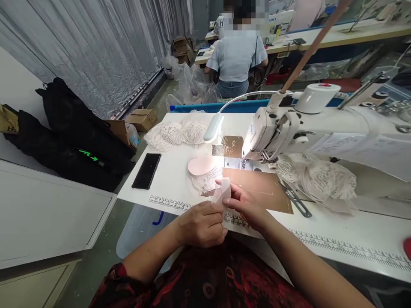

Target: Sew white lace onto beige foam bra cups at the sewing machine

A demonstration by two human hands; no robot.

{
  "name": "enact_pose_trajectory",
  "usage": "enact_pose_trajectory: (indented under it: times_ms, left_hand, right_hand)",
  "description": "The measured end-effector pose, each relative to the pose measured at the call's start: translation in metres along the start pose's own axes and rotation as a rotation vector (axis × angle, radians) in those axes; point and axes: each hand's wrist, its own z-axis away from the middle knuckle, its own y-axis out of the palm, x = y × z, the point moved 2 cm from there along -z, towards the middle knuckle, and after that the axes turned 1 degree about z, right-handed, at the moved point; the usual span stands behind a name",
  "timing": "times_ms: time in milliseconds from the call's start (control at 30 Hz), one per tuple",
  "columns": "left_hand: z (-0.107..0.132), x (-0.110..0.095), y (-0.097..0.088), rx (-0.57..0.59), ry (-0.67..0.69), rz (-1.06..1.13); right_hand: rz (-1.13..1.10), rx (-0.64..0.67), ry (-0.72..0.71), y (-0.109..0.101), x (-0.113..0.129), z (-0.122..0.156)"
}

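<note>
Both hands meet over the table's front edge, just short of the sewing machine [289,128]. My left hand [202,222] is closed on a small strip of thin white fabric [222,193]. My right hand [242,203] pinches the same strip from the other side, thumb and fingers at its edge. Right behind the strip lies a lace bra cup [208,179] with a smooth pale pink pad [201,166] at its top. The lamp lights this spot. Parts of the strip are hidden inside the left fingers.
White lace cups [180,133] lie at the back left, and more lace [324,179] sits under the machine arm. A black phone [146,171], thread snips [297,200] and a brown plate [260,188] are on the table. A lamp [213,128] overhangs it. Another person [236,55] sits ahead.
</note>
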Motion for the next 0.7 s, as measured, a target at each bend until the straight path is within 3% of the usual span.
enact_pose_trajectory:
  times_ms: [133, 367, 567, 700]
  left_hand:
    - [-0.005, 0.006, 0.003, 0.015, -0.027, 0.001]
    - [-0.009, 0.012, 0.017, 0.026, -0.068, 0.112]
    - [-0.018, 0.015, 0.006, 0.050, 0.022, -0.086]
    - [-0.023, 0.015, 0.001, 0.093, 0.075, -0.132]
  right_hand:
    - [0.075, -0.203, -0.093, -0.011, -0.002, 0.001]
    - [-0.117, -0.429, -0.145, -0.011, -0.017, 0.002]
    - [-0.143, -0.271, -0.111, -0.020, 0.006, 0.009]
    - [0.072, -0.240, -0.117, -0.021, 0.017, 0.013]
